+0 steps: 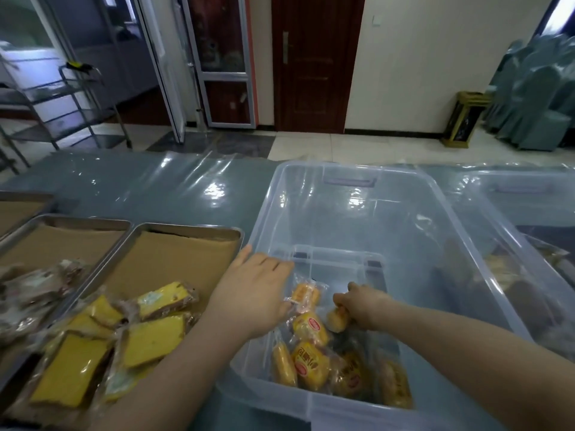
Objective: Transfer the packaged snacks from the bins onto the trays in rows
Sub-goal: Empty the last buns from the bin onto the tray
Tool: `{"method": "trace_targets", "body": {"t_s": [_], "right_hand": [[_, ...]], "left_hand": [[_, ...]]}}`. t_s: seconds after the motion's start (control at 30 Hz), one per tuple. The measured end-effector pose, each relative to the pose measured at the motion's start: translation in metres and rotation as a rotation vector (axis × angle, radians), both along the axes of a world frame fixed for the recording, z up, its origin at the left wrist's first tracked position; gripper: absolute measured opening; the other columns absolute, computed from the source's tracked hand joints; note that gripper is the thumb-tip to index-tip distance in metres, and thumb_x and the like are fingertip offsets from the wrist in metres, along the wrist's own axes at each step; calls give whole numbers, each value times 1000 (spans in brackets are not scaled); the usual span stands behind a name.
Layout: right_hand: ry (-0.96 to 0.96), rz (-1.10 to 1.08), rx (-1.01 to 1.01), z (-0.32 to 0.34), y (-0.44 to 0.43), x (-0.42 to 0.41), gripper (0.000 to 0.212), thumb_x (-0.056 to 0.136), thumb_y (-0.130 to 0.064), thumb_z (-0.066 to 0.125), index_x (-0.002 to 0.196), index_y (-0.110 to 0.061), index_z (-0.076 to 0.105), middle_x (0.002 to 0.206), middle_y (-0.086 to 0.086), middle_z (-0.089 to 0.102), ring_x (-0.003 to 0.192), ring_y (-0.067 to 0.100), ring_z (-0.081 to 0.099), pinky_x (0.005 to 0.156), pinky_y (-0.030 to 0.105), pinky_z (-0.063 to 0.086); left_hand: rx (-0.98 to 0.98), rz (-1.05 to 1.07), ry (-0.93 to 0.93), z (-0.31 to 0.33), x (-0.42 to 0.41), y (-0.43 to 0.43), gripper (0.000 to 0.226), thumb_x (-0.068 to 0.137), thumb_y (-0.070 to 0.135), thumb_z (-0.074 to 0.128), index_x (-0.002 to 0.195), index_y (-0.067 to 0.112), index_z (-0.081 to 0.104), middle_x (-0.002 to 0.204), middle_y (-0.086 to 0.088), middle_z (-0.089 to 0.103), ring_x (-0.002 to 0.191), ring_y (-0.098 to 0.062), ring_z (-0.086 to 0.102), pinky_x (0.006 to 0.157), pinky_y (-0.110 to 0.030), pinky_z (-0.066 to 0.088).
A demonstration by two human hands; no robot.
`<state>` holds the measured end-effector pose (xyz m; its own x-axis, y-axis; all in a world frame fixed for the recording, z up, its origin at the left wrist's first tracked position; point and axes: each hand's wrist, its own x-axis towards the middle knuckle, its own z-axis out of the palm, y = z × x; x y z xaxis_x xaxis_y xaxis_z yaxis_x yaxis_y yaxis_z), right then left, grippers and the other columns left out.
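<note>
Slippage threatens: right hand [364, 306] grips one slick bun [337, 320] in the bin [323, 165]. Left hand [252, 293], fingers straight, rests at its 9 o'clock.

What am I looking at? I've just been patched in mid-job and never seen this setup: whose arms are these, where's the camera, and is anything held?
No machine: these are a person's two bare hands, in one picture from a camera worn on their head, looking forward and down. On the plastic-covered table stands a clear bin with orange bun packets at its near end. Left of it, a paper-lined metal tray holds yellow cake packets; a further tray holds brownish packets. The right hand curls round one bun packet inside the bin. The left hand reaches over the bin's left wall, fingers straight, holding nothing that I can see.
</note>
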<state>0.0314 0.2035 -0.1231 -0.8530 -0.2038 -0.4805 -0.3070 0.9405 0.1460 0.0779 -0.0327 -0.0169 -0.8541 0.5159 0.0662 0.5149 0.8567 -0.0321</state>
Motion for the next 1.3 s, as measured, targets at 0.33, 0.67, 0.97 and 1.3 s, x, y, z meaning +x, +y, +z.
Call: {"method": "trace_targets", "body": {"t_s": [0.33,0.67,0.97,1.3], "right_hand": [[183,-6,-28,42,9,-26,37,83,-20,62,119,-25,53,116,9,54,105,31,57,73,33,40],[72,-16,90,30,11,-29,37,93,-27,56,129,-21,52,133,9,52,122,30,50,82,40,42],[-23,-57,129,5,16,-18,41,87,-15,62,128,-15,54,128,11,54,114,32,54,92,43,49],[16,-105,80,12,15,-10,39,91,-13,58,129,-14,53,129,14,51,117,35,50,95,47,48]], "left_hand": [[301,19,-133,23,-15,22,51,90,44,51,139,36,36,143,15,41,131,-7,33,112,-27,13],[-59,77,-510,-87,-96,108,82,80,43,65,144,13,25,149,-14,29,136,-28,29,109,-37,28],[-127,129,-754,-130,-73,72,116,70,52,75,147,36,-11,154,-6,-24,143,-35,-1,115,-47,19],[52,278,-633,-137,-62,71,92,63,33,79,133,42,20,135,-4,21,117,-33,44,97,-50,43]]}}
